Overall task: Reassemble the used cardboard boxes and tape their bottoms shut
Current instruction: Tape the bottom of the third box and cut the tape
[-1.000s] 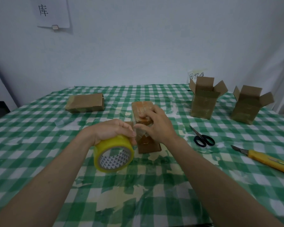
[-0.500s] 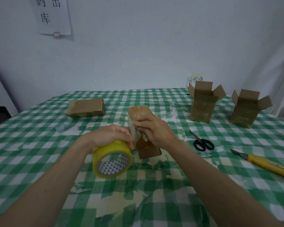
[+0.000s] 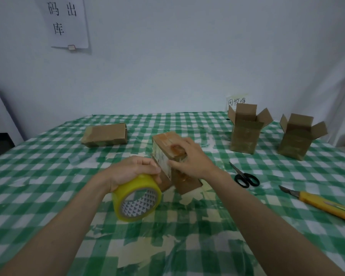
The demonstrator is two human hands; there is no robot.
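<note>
A small cardboard box stands upside down at the table's middle, its closed bottom facing up with tape across it. My right hand lies over the box's near top edge, fingers curled round it and thumb pressing the taped near side. My left hand grips a yellow roll of clear tape from above, just left of the box's lower part. A strip of tape runs from the roll up the box's side.
A flattened box lies at the back left. Two upright boxes with open top flaps stand at the back right. Black scissors and a yellow utility knife lie right of my arm on the green checked tablecloth.
My right hand has slid along the box's top and side, pressing the tape. The box has turned slightly. The roll stays low beside it in my left hand.
</note>
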